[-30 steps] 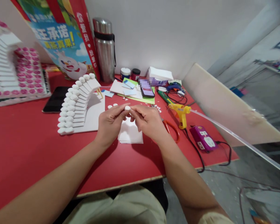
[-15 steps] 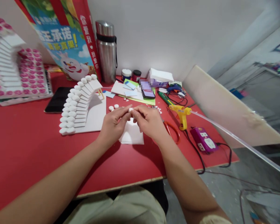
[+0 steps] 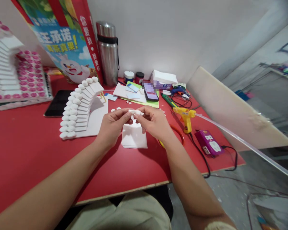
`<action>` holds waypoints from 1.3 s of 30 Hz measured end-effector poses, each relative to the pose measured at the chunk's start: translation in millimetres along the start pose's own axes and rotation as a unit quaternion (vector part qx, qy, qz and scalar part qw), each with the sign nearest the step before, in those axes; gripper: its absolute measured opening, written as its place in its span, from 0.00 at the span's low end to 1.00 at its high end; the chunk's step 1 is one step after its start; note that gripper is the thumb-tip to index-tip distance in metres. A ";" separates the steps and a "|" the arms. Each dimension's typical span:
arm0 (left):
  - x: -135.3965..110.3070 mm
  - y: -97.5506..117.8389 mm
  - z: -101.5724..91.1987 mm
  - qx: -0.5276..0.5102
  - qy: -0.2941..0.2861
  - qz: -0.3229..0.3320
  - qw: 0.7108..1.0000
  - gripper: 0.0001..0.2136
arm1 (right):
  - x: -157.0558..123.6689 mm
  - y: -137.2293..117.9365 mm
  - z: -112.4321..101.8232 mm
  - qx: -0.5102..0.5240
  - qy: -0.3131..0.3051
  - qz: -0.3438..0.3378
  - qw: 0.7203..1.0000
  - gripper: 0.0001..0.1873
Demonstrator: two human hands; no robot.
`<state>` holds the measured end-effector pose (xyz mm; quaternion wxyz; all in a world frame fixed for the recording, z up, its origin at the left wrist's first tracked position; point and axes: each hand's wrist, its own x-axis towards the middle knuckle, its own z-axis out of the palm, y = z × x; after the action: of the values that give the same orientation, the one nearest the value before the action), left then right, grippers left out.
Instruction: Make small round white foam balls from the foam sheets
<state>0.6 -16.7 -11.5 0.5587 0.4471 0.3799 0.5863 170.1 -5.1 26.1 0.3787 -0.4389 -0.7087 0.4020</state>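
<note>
My left hand [image 3: 112, 126] and my right hand [image 3: 155, 124] meet above the red table, fingertips pinched on a small strip of white paper [image 3: 135, 112], apparently folded or rolled. Below them lies a stack of thin white square sheets [image 3: 134, 139]. Just behind my left fingers, two white pads [image 3: 118, 109] rest on the table, partly covered. To the left stands a white model staircase [image 3: 83, 108] edged with round white pads. Scissors with orange-red handles [image 3: 180, 132] lie partly behind my right wrist.
A yellow glue gun [image 3: 187, 116] with a long clear stick and a purple power adapter [image 3: 209, 143] are at right. Behind stand a steel flask [image 3: 108, 54], small jars [image 3: 129, 76] and a phone [image 3: 150, 92]. A black tablet [image 3: 57, 103] and a pink-flowered model [image 3: 30, 75] are left.
My hands have moved slightly apart, and more of the white paper shows between them, now a longer strip. The view has shifted a little.
</note>
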 end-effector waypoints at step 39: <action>4.0 19.3 -11.6 0.111 -0.077 0.058 0.989 0.11 | 3.3 -5.5 -4.9 0.349 -0.066 0.191 0.915 0.20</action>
<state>-16.4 -13.8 3.5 0.4977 0.5715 0.3723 0.5359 171.7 -2.5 33.6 0.3758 -0.3782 -0.4490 0.7171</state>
